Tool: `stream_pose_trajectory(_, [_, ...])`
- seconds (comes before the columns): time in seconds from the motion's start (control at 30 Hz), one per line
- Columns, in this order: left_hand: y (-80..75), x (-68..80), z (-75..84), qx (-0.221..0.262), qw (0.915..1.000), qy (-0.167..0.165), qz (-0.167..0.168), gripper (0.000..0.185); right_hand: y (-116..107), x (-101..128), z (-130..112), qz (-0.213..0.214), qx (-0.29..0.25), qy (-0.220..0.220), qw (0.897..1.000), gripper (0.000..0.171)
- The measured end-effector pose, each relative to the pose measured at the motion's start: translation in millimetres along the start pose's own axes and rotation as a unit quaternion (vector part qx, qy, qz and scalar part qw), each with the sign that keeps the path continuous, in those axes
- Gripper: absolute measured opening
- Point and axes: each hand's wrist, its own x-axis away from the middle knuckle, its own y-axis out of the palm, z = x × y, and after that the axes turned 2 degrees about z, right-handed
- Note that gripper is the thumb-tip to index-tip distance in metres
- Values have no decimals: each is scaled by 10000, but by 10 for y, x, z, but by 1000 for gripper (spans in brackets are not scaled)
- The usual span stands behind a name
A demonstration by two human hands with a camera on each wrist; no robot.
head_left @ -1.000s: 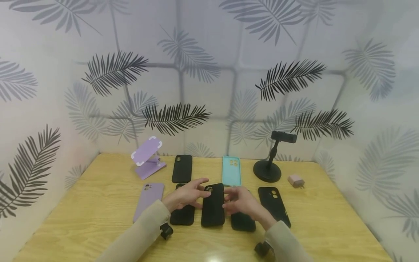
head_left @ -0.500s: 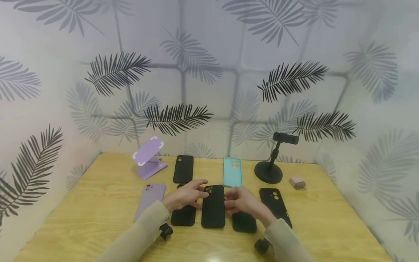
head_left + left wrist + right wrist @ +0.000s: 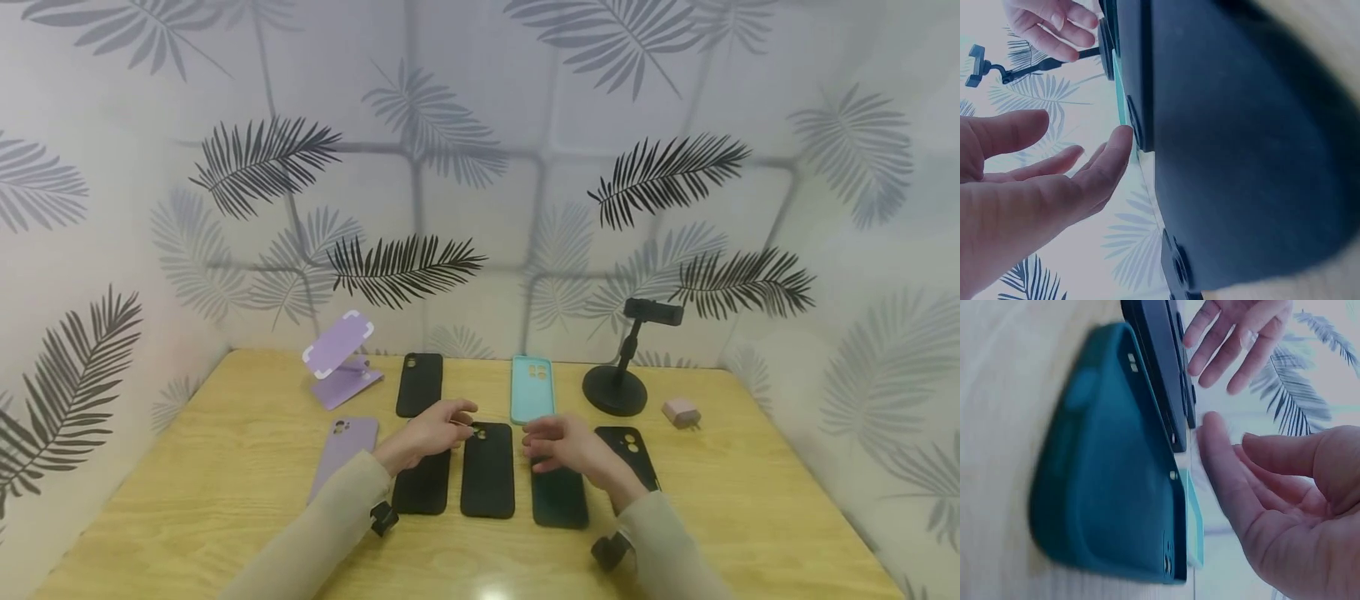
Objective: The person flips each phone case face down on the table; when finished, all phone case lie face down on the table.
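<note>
Black phone case (image 3: pixel 487 469) lay flat on the tabletop (image 3: pixel 225 492) between both grips, left hand (image 3: pixel 431 433) and right hand (image 3: pixel 564 446) hovered loose-fingered, holding nothing, teal case (image 3: pixel 532 389) beyond them, black stand (image 3: pixel 617 385) farther right.

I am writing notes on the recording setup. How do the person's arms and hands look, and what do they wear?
Both arms wear long beige sleeves. The left hand and right hand are bare, with no gloves. A small black device sits under the left wrist, and a similar one under the right.
</note>
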Motion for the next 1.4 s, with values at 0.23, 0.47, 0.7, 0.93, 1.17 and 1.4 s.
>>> stream_pose_trajectory(0.23, [56, -160, 121, 213, 9998, 47, -42, 46, -274, -129, 71, 704, 321, -345, 9964, 32])
stream_pose_trajectory(0.47, [182, -393, 175, 737, 9969, 71, 249, 46, -419, -255, 144, 1129, 1073, -472, 9867, 29])
stream_pose_trajectory(0.7, [318, -597, 202, 1040, 9931, -339, 420, 51, -461, -386, 211, 1092, 1473, -582, 9813, 33])
stream_pose_trajectory(0.93, [424, -748, 193, 1136, 9906, -540, 537, 51, -478, -427, 228, 927, 1528, -402, 9831, 37])
stream_pose_trajectory(1.17, [448, -840, 162, 1543, 9825, -665, 800, 51, -479, -445, 261, 807, 1113, -364, 9898, 37])
stream_pose_trajectory(1.4, [439, -869, 168, 2058, 9707, -833, 920, 50, -509, -477, 263, 678, 310, 24, 9972, 40])
